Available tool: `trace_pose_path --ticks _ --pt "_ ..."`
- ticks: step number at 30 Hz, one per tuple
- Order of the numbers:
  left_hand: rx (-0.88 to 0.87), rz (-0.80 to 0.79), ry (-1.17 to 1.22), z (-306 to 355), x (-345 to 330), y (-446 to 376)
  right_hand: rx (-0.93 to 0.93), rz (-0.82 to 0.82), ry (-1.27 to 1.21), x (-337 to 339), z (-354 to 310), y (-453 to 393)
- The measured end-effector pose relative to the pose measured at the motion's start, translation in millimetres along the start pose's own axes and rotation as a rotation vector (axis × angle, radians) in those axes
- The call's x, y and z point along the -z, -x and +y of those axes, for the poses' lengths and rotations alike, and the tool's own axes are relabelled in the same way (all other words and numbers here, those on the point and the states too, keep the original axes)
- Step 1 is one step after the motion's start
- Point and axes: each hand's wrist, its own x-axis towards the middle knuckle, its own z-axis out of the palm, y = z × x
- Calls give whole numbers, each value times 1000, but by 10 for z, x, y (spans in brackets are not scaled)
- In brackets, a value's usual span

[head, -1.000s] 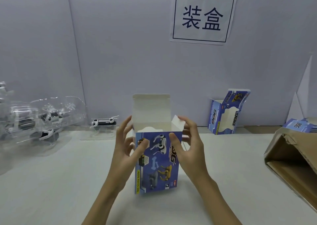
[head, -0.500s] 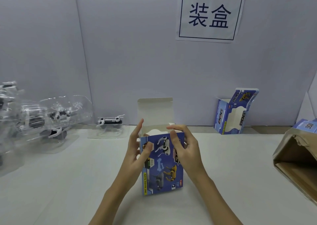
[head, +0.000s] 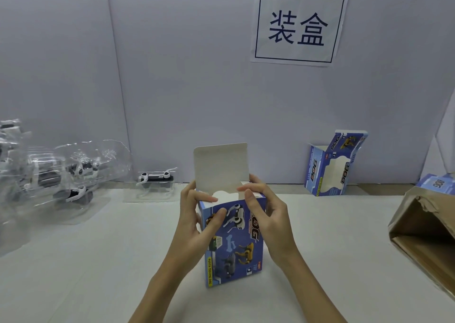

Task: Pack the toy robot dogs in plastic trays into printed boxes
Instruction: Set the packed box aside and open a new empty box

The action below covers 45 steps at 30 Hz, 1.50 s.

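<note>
At the far left of the table (head: 103, 261) we see a heap of clear plastic trays (head: 61, 175) holding toy robot dogs, and just to its right a single toy dog in its tray (head: 155, 182) near the back wall. In the middle, our left hand (head: 197, 219) has its grip on the left side of the upright printed box (head: 234, 244), thumb pressed to the blue front. The box stands on the table with its top flap (head: 220, 167) raised. Our right hand (head: 267, 219) grips the box's upper right corner, fingers curled over the open top edge. Further right, a second printed box (head: 332, 165) leans against the wall, and a brown carton (head: 423, 236) lies at the table's right edge.
</note>
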Motion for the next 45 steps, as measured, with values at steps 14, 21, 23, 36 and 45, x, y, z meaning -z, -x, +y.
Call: trace_pose_path --ticks 14,21,23,36,45 --pt "118 -37 123 76 112 -43 -9 -18 -38 71 -44 30" --pt "64 -50 59 37 73 -61 -1 -17 -119 138 -8 -13" --pt "56 -30 49 20 54 -64 -2 -52 -72 173 -15 -13" --pt "99 -27 73 68 36 -49 -109 -116 -37 139 -76 45" --pt "78 15 125 108 14 -87 -76 -130 6 137 -99 51"
